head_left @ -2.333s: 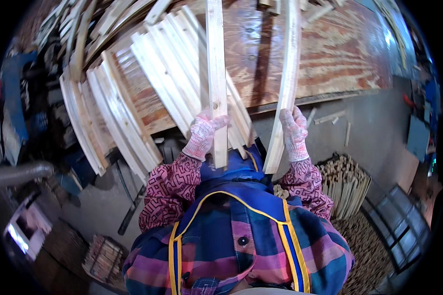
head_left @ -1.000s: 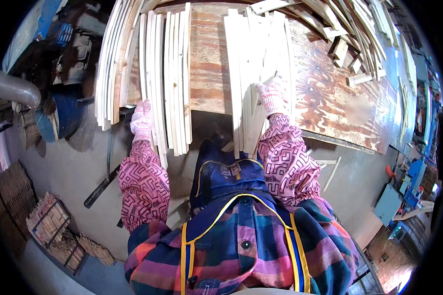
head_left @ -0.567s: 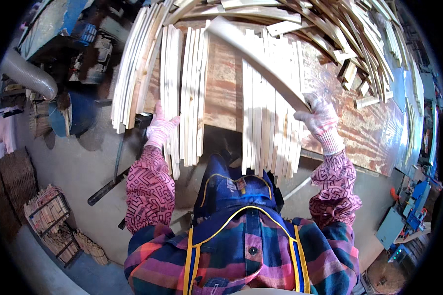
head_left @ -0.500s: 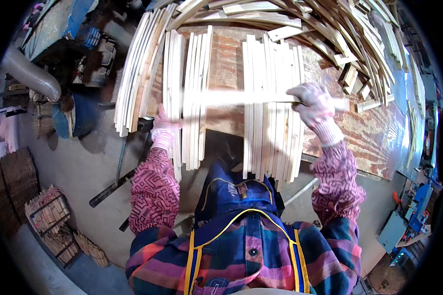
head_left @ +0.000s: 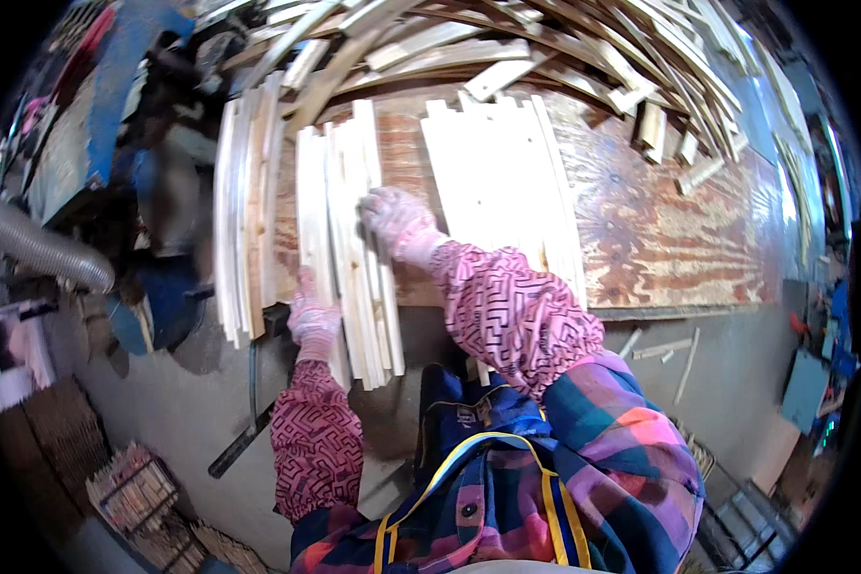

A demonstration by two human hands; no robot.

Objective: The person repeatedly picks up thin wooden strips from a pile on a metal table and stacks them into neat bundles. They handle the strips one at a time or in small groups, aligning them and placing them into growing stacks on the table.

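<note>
The middle bundle of pale wooden slats [head_left: 349, 249] hangs over the near edge of the plywood tabletop [head_left: 679, 239], between a left stack of slats [head_left: 244, 210] and a wider sheet of slats [head_left: 502, 187] on my right; I judge it could tip or fan out onto the floor if I push unevenly. My left hand [head_left: 314, 320], gloved, is curled around the bundle's overhanging near end, gripping it. My right hand [head_left: 392, 218] lies nearly flat with fingers spread on the bundle's upper right edge, pressing rather than clasping.
</note>
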